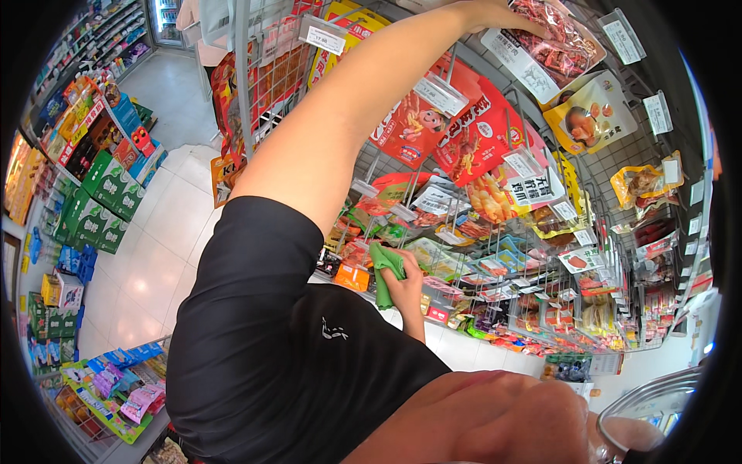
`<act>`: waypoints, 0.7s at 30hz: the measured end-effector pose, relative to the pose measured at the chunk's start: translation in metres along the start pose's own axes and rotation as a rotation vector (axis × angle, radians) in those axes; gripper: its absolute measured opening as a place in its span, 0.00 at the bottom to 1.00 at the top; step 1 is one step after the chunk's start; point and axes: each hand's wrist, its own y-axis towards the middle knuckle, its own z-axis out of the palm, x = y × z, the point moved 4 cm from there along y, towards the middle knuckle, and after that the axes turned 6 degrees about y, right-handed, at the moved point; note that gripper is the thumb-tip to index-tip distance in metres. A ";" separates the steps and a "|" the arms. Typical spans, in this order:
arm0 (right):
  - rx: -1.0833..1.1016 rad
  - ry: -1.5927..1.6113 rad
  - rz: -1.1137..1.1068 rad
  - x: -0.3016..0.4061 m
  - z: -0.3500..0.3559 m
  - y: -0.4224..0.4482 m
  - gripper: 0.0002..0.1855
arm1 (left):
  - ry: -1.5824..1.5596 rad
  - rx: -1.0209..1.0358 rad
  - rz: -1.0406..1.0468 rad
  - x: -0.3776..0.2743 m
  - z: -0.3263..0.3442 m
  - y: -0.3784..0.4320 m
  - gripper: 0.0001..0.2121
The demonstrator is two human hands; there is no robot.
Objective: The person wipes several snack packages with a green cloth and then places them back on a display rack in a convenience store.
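My left arm reaches up across the view to a clear-and-white packet of red meat snack at the top. My left hand grips that packet, one digit lying over its front; the top edge of the view cuts off the other fingers. Lower down, in front of my black T-shirt, my right hand holds a folded green cloth. Around my left hand hang a yellow-and-white food pouch and red snack packets on wire hooks.
The wire-grid rack carries several rows of packets, with price-tag holders jutting out. Beyond a tiled floor at left stand green drink cartons. A basket display of bagged goods stands at lower left.
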 end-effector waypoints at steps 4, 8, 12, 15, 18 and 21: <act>-0.009 -0.006 0.018 -0.004 0.000 -0.003 0.19 | 0.208 -0.048 -0.107 0.003 -0.003 -0.001 0.27; -0.033 -0.040 -0.007 -0.010 -0.002 -0.007 0.19 | 0.166 -0.174 -0.082 -0.013 0.007 -0.021 0.31; -0.006 0.008 0.004 -0.004 0.002 -0.002 0.20 | -0.146 -0.013 -0.066 -0.021 0.015 -0.031 0.30; 0.004 0.018 -0.004 -0.004 0.004 -0.003 0.21 | -0.403 0.220 -0.238 -0.001 0.019 -0.025 0.27; 0.008 0.020 0.009 0.003 0.005 -0.003 0.22 | -0.378 0.136 -0.190 -0.001 0.019 -0.026 0.28; 0.009 0.016 0.006 0.002 0.005 -0.005 0.22 | -0.304 0.129 -0.247 0.000 0.021 -0.026 0.27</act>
